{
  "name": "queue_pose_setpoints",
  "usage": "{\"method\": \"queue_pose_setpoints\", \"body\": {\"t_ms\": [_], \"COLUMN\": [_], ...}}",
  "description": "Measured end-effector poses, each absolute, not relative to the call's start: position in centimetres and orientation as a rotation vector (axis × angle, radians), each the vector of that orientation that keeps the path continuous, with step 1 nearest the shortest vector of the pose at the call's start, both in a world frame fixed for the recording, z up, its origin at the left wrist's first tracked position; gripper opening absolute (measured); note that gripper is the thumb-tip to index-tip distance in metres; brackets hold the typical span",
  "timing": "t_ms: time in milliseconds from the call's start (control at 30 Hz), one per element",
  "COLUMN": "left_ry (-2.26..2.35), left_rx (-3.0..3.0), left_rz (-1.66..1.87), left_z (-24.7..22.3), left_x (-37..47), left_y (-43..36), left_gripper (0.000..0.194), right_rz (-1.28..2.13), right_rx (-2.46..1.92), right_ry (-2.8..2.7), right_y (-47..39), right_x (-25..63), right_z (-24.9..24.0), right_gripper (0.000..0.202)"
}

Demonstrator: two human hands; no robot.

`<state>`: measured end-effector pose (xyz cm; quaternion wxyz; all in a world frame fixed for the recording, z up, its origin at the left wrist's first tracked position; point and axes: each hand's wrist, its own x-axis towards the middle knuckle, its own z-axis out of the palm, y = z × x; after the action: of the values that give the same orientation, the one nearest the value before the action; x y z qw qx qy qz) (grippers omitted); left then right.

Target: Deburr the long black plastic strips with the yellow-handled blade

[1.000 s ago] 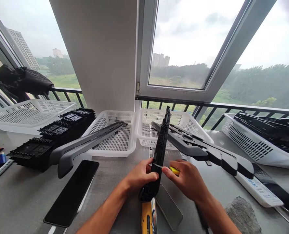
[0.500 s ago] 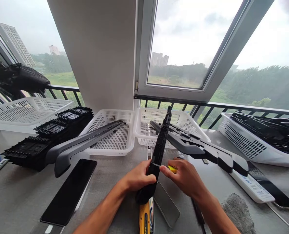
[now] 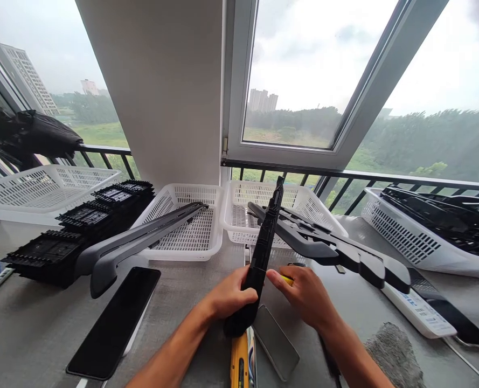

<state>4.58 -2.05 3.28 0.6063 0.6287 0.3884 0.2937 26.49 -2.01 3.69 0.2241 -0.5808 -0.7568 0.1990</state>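
My left hand (image 3: pixel 233 295) is wrapped round the lower part of a long black plastic rail (image 3: pixel 262 245), which points up and away with its ribbed inner side showing. My right hand (image 3: pixel 304 293) is closed on a small yellow-handled tool (image 3: pixel 287 280), most of it hidden by the fingers. Its thumb is just right of the rail, with a slight gap. Below the rail's near end lies a yellow tool (image 3: pixel 239 362) with dark slots, and beside it a grey phone-shaped slab (image 3: pixel 277 343).
Grey rails (image 3: pixel 140 245) lean on a white basket (image 3: pixel 215 237); several more (image 3: pixel 344 250) rest on another basket (image 3: pixel 233 235). Black ribbed parts (image 3: pixel 49 250) are stacked left, near a large phone (image 3: pixel 113 323). Right are a power strip (image 3: pixel 423 312) and a basket (image 3: pixel 401 235) of black parts.
My right thumb has drawn slightly away from the rail. My left hand keeps its hold, and the rail is nearly in the same place.
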Motion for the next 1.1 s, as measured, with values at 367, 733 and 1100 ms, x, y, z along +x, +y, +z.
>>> {"method": "queue_pose_setpoints", "body": {"t_ms": [367, 733, 1100], "left_ry": [0.876, 0.892, 0.918], "left_rx": [1.445, 1.444, 1.369], "left_rz": [0.811, 0.816, 0.837], "left_z": [2.3, 2.8, 3.4], "left_x": [4.5, 4.4, 4.6], "left_y": [-2.0, -2.1, -2.5], "left_gripper": [0.036, 0.035, 0.035], "right_rz": [0.598, 0.545, 0.435], "right_rx": [-1.632, -1.656, -1.655], "right_ry": [-2.102, -2.050, -2.111], "right_y": [-1.9, -1.3, -1.9], "right_x": [26.5, 27.5, 26.7], "right_z": [2.9, 3.3, 3.5], "right_gripper": [0.075, 0.079, 0.075]}}
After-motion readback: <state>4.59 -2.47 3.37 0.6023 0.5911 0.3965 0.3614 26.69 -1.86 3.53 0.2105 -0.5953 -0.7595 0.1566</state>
